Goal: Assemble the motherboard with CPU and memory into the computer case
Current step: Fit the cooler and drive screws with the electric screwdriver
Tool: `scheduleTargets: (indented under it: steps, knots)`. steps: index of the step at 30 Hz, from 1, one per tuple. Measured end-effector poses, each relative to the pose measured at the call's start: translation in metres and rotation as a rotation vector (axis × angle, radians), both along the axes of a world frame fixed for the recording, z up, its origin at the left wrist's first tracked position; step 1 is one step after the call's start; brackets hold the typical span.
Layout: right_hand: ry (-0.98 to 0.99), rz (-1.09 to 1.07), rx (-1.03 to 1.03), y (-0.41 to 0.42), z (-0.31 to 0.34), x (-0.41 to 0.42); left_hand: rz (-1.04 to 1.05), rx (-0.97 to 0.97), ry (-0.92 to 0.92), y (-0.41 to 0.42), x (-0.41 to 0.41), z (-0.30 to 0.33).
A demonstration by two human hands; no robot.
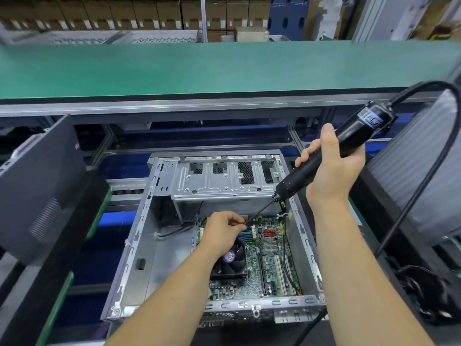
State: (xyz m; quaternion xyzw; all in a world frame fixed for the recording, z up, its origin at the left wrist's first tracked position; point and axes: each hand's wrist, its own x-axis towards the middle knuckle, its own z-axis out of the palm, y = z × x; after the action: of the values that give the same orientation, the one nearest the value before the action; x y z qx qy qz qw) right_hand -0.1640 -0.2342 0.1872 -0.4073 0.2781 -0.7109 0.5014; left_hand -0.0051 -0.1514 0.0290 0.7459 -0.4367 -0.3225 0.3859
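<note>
An open metal computer case [129, 248] lies in front of me. Inside it on the right sits the green motherboard [272, 260], with a black CPU fan [234, 263] and memory slots partly hidden under my left hand. My right hand [331, 168] grips a black electric screwdriver [324, 158] tilted down to the left. Its thin bit [259, 212] reaches the far edge of the board. My left hand [223, 231] pinches the tip of the bit there; whether a screw is at the tip is hidden.
A silver drive cage [212, 181] spans the far end of the case. A dark case panel [42, 186] leans at the left, another grey unit [419, 171] stands at the right. The screwdriver's black cable [424, 186] loops down on the right. A green conveyor belt [199, 68] runs behind.
</note>
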Motion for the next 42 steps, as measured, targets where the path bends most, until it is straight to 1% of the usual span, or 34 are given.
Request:
scheduleTargets:
  steps: [15, 27, 33, 37, 42]
  knots:
    - [0.008, 0.008, -0.019, -0.0031, -0.0018, 0.0004, -0.015, -0.001, -0.11, -0.0007, -0.0029, 0.0006]
    - [0.009, 0.083, -0.015, -0.0054, -0.0028, 0.0001, -0.054, -0.009, -0.151, -0.0008, -0.0036, 0.0015]
    - [0.062, 0.169, -0.084, -0.0018, -0.0078, 0.0025, -0.105, 0.008, -0.193, -0.0008, -0.0051, 0.0007]
    - [0.073, 0.164, -0.104, -0.0002, -0.009, 0.0064, -0.092, 0.008, -0.19, -0.002, -0.005, 0.0005]
    - [0.027, 0.154, -0.089, -0.0025, -0.0032, 0.0051, -0.071, 0.015, -0.205, -0.0029, -0.0035, -0.0007]
